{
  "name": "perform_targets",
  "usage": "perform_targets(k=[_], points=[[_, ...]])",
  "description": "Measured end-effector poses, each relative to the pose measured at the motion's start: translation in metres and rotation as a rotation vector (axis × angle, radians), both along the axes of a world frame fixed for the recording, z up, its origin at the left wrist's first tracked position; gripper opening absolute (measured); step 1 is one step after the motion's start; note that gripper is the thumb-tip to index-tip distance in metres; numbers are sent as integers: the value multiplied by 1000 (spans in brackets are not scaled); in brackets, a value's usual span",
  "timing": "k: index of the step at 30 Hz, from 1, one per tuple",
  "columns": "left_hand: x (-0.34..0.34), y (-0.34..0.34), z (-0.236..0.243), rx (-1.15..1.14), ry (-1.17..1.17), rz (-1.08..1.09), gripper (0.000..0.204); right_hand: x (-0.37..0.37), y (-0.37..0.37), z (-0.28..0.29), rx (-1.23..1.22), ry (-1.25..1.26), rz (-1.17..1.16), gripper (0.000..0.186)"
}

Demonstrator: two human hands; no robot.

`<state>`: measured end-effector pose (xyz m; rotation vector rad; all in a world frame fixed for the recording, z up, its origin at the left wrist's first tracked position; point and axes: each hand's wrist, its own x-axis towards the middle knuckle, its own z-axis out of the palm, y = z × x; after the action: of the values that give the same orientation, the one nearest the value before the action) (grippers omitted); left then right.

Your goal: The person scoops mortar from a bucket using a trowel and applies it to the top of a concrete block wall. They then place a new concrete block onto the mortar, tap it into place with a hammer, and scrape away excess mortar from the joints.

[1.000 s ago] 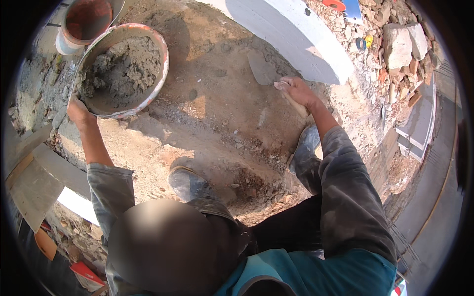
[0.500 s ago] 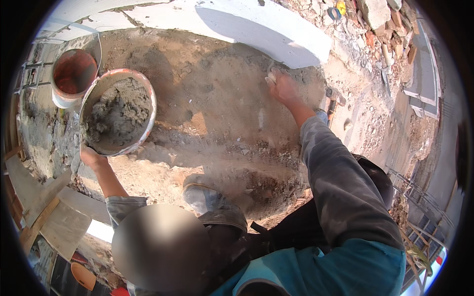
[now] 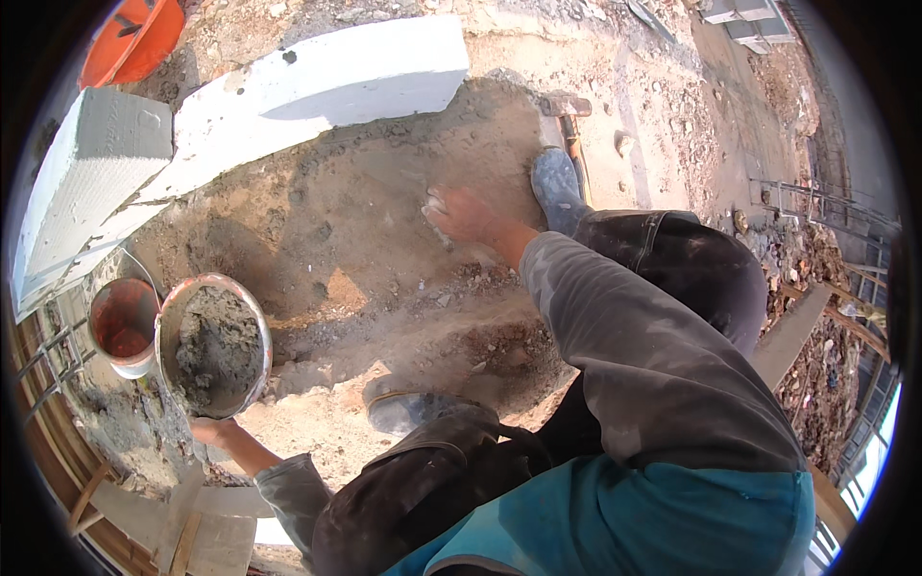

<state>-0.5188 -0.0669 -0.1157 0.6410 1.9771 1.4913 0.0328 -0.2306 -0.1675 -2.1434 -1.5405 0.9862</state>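
Brown ground (image 3: 384, 240) fills the middle, rough, with a darker strip along the far side. There a row of white blocks (image 3: 355, 72) runs from the left, ending right of middle. The row looks placed up to that end; the nearer ground bears none, and its surface looks only partly evened. At left, a bucket (image 3: 219, 280) holds plenty of mortar (image 3: 216, 341), so much appears unused. A smaller red-lined pail (image 3: 125, 317) stands just beside it. A hammer (image 3: 567, 106) lies far right, near a boot (image 3: 557, 187). The left hand (image 3: 206, 432) is closed on the bucket's near edge. The right hand (image 3: 471, 216), fingers curled, is low over the ground; blur hides what it holds, if anything.
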Motion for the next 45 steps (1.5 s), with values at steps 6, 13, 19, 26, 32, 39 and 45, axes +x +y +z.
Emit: perform_targets(k=[6,13,19,26,32,39,45], points=[[43,8,35,56,17,34,35,-118,105,87,-64,219,483,45],[81,-2,41,149,108,-222,28,-238,209,110,-130,-221,932,26],[69,-4,41,168,-79,-162,29,-280,208,48,-372,366,681,33],[11,17,18,66,-200,-32,34,-187,125,84,-367,905,242,66],[25,14,53,-441,535,-57,60,-134,5,54,-12,806,-519,61],[206,77,119,294,1508,-810,56,-55,-63,30,608,1010,-1528,42],[452,98,137,610,1291,-1690,62,51,-39,39,860,-55,-1781,29]])
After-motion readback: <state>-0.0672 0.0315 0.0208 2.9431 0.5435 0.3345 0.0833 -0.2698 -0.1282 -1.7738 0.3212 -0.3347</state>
